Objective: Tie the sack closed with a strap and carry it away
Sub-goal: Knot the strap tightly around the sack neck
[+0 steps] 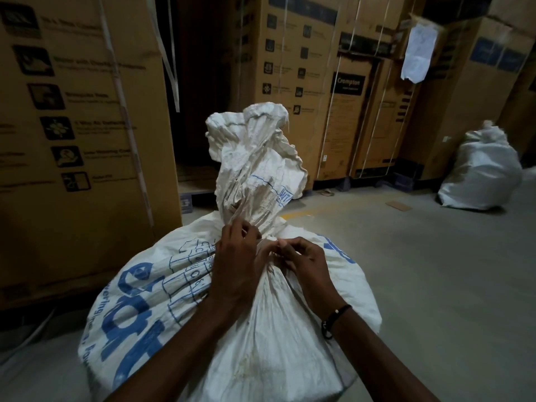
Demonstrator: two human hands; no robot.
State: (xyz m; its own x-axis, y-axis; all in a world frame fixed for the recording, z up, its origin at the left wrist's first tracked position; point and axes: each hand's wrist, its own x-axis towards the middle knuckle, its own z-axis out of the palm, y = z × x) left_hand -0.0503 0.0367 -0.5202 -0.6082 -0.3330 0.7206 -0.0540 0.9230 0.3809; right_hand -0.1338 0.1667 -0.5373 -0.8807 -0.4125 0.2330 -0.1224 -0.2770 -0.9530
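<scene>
A full white woven sack (145,303) with blue print stands on the floor in front of me. Its top is gathered into a twisted neck (255,175) that rises upright. A thin pale strap (265,246) runs between my two hands at the base of that neck, mostly hidden by my fingers. My left hand (235,256) pinches the strap on the left side of the neck. My right hand (301,262), with a dark band on its wrist, pinches the strap's other end on the right side.
Tall cardboard cartons stand close on the left (72,140) and across the back (319,97), bound with hanging straps. A second tied white sack (481,175) sits at the far right. Grey concrete floor (420,271) stretches to the right, with a cardboard scrap (398,206) on it.
</scene>
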